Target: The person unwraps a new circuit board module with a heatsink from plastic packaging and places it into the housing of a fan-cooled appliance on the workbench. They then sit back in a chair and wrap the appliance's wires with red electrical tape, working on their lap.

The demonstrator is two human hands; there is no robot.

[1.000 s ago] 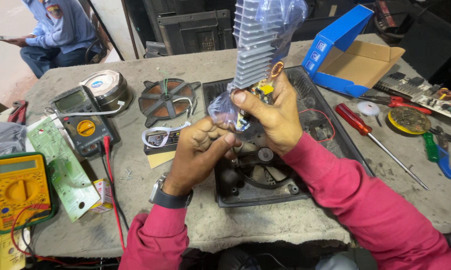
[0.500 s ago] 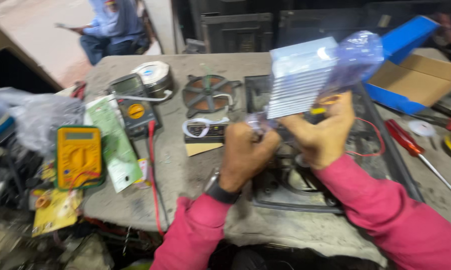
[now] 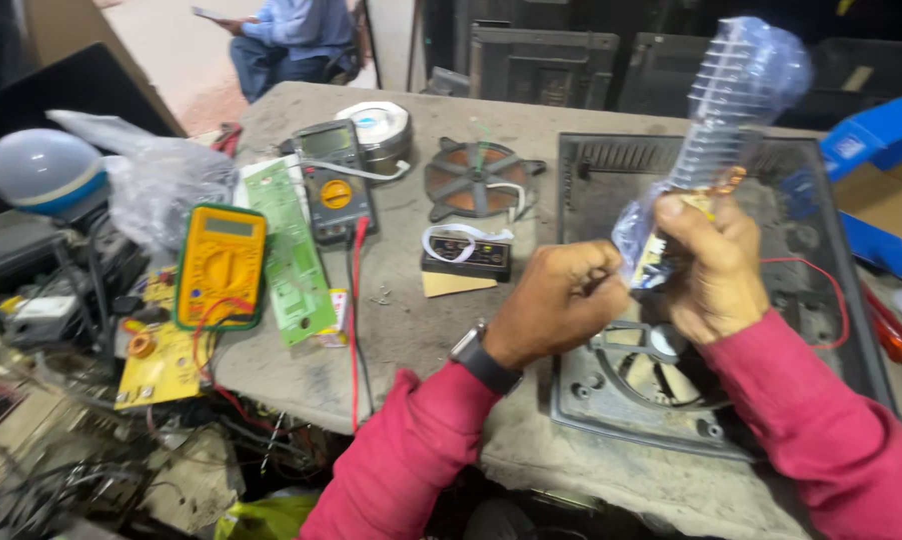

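Note:
I hold a finned aluminium heat sink [image 3: 736, 100] wrapped in a clear plastic bag upright above the bench. My right hand [image 3: 716, 265] grips its lower end, where a small circuit part with yellow and copper pieces shows. My left hand [image 3: 556, 300], wearing a dark wristwatch, is closed on the bag's bottom corner just beside it. Both hands hover over a black plastic appliance housing [image 3: 611, 390] with a round fan opening, lying flat on the bench.
On the grey bench lie a copper coil disc [image 3: 476, 178], a small black board [image 3: 466, 255], a green circuit board [image 3: 291, 250], a yellow multimeter [image 3: 221, 262], a grey multimeter [image 3: 329, 190], and a tape roll [image 3: 376, 125]. A blue box [image 3: 876, 135] is right. A person [image 3: 291, 35] sits beyond.
My view has swung left and closer. The bagged heat sink now stands more upright and to the right, with both hands still gripping its lower end.

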